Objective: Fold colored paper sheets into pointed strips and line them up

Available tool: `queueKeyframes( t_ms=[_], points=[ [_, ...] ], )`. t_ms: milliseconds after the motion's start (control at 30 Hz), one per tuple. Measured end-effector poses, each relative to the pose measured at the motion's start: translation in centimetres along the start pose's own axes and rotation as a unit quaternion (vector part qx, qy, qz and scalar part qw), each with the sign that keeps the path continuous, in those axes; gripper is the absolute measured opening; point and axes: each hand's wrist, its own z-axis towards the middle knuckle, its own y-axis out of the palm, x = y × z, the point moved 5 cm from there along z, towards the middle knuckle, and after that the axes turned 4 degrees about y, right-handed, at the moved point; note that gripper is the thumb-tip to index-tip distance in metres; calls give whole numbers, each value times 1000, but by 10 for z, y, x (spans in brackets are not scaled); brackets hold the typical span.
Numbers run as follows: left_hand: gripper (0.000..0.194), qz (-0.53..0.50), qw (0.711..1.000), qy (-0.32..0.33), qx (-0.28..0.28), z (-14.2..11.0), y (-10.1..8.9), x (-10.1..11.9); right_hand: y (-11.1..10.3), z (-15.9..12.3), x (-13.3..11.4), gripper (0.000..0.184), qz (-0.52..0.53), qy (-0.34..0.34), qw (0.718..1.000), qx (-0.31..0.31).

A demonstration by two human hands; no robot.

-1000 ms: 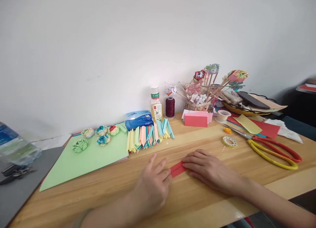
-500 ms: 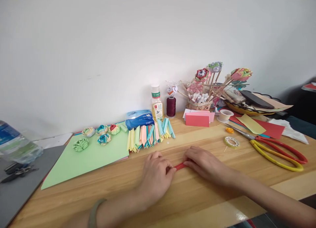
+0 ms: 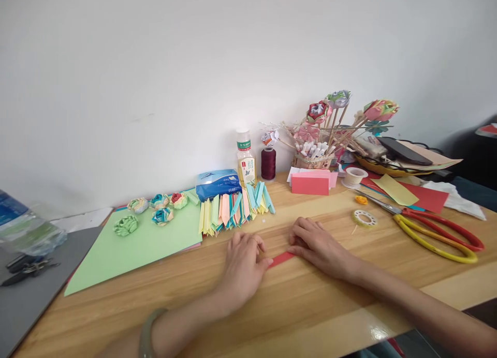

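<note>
A narrow folded strip of red paper (image 3: 281, 259) lies low over the wooden table, its two ends covered by my fingers. My left hand (image 3: 245, 267) pinches the strip's left end, thumb toward the middle. At the right end, my right hand (image 3: 319, 247) grips it with thumb and curled fingers. Only the strip's middle shows between the thumbs. Beyond my hands stand folded red and pink paper cards (image 3: 310, 185). Left of those, a row of folded paper pieces in several colours (image 3: 229, 213) lies in front of a blue tissue pack (image 3: 218, 183).
Paper flowers (image 3: 162, 216) rest on green sheets (image 3: 147, 259) at left. Large scissors (image 3: 435, 228), a tape roll (image 3: 365, 218) and a white spool (image 3: 354, 176) lie right. A bottle (image 3: 246, 159), maroon thread (image 3: 268, 164) and a flower basket (image 3: 313, 159) stand by the wall.
My left fingers have loosened and spread a little, and slightly more of the red strip shows between my thumbs. The whole view has shifted slightly.
</note>
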Motion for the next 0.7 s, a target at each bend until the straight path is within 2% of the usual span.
queueKeyframes(
  t_ms=[200,367,467,567,700],
  points=[
    [8,-3,999,26,-27,0,0,-10,-9,-5,17,20,13,5,1000,-5],
    [10,-14,999,33,-4,1,-2,-16,-19,-1,22,23,57,14,998,-2],
    [10,-9,998,58,17,1,-3,-12,-18,2,7,24,66,10,998,12],
    [10,6,996,82,25,1,-4,-7,-8,2,-14,7,50,-28,998,-2],
    [10,5,992,125,28,-2,-9,0,-2,-2,-23,10,44,-4,999,4]
  ],
)
